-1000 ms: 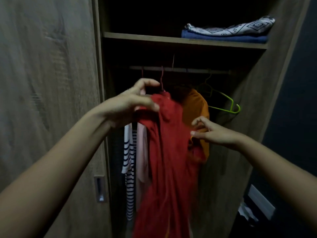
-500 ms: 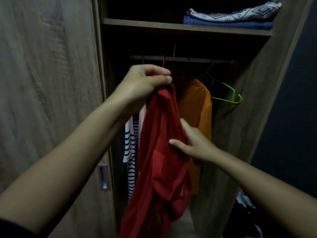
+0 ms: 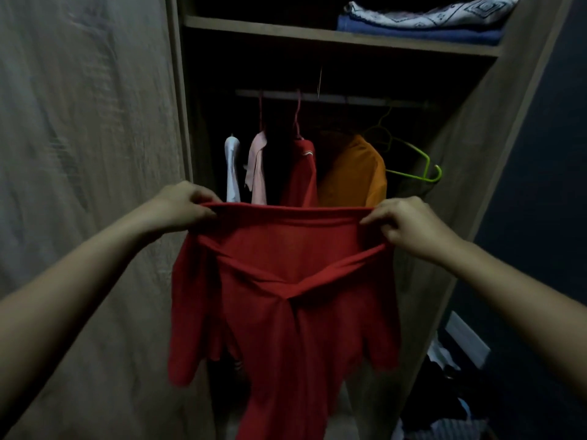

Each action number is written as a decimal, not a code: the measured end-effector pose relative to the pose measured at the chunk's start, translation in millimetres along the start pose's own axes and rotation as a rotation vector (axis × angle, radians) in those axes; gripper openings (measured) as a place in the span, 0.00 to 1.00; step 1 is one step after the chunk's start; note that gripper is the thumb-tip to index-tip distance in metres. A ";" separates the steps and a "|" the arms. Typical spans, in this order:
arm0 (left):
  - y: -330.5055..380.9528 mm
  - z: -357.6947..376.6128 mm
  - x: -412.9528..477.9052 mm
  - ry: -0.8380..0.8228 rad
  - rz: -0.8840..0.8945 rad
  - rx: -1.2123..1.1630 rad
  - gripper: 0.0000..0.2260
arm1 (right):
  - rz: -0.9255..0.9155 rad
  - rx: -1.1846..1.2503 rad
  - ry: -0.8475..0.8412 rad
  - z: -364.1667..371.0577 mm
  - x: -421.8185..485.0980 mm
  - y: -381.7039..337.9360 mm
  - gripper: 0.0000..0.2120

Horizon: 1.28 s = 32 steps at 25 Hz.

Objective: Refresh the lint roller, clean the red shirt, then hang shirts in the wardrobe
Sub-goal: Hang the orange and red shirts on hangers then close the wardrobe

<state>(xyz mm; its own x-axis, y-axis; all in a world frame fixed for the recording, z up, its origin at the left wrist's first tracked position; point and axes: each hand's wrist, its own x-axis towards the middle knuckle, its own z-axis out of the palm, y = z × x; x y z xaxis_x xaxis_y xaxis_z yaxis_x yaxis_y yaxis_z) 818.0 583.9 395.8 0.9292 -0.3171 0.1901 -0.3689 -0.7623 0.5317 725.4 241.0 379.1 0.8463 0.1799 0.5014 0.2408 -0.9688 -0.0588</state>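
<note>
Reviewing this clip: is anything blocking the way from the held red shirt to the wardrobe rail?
Nothing visible blocks it. The red shirt, held spread by the left hand and right hand, faces the open wardrobe. The rail carries hung garments; an empty green hanger hangs toward its right end.

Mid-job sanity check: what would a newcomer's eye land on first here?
A red shirt stretched wide at centre, its top edge pinched by the left hand and right hand. Behind it, in the open wardrobe, an orange garment hangs beside an empty green hanger.
</note>
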 end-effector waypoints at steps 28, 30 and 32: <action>276.8 219.2 233.6 -0.211 0.208 -0.845 0.23 | 0.129 -0.957 -0.494 -25.0 36.6 203.4 0.22; 301.2 240.0 283.2 -0.110 0.067 -0.937 0.28 | 0.108 -0.959 -0.456 -25.2 37.9 212.5 0.23; 318.6 257.6 317.5 -0.077 -0.026 -1.010 0.28 | 0.083 -0.949 -0.414 -22.5 36.5 216.8 0.23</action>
<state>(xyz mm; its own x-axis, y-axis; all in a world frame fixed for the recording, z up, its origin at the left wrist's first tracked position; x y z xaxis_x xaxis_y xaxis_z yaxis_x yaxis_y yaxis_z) 989.4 95.0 412.9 0.9194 -0.3700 0.1334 -0.1227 0.0525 0.9911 797.8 33.6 404.2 0.9833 -0.0233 0.1805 -0.1473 -0.6844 0.7141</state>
